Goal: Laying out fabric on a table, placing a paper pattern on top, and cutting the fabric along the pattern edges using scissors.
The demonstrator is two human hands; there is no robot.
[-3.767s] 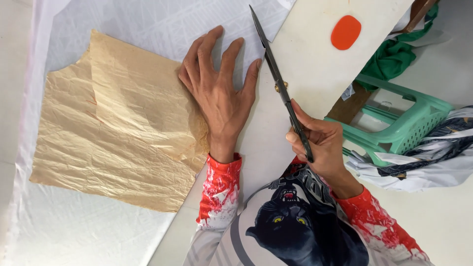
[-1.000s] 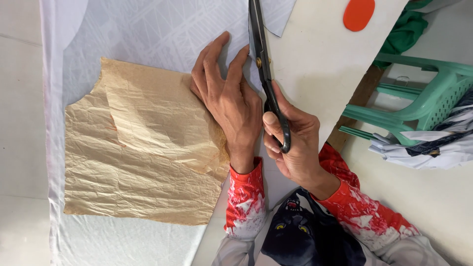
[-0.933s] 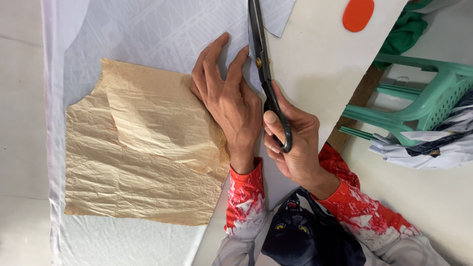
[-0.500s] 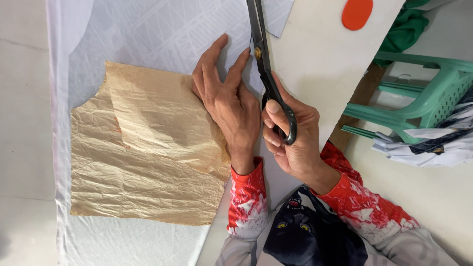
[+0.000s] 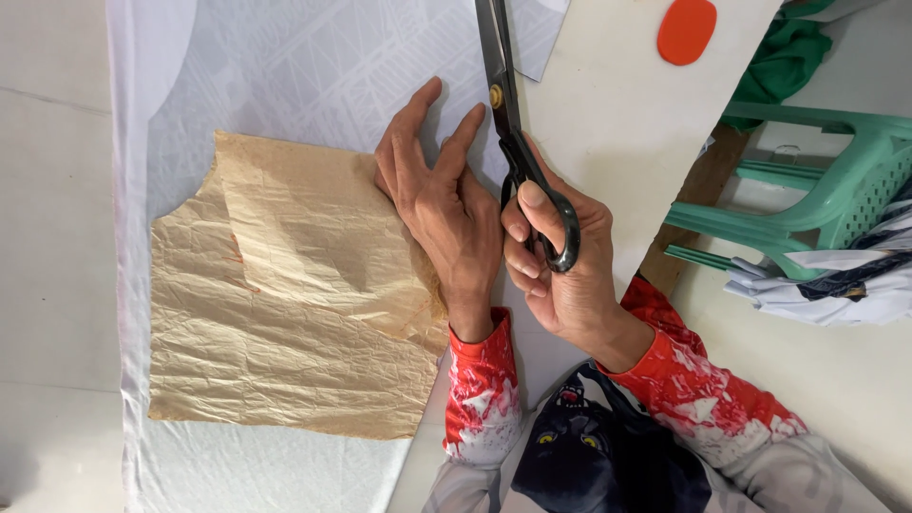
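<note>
Left hand (image 5: pixel 442 204) lies flat, fingers spread, pinning the tan paper pattern (image 5: pixel 285 304) onto white fabric (image 5: pixel 313 66) on the worktop (image 5: pixel 617 104). Right hand (image 5: pixel 560 261), just beside it, grips black scissors (image 5: pixel 518 142), blades along the pattern's edge.

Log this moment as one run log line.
left hand: flat on brown paper pattern | right hand: grips black scissors | scissors: beside pattern on white fabric

a white table (image 5: pixel 617 114) stands over a pale floor (image 5: pixel 826 380), with a green plastic chair (image 5: pixel 817 204) just beside it.
</note>
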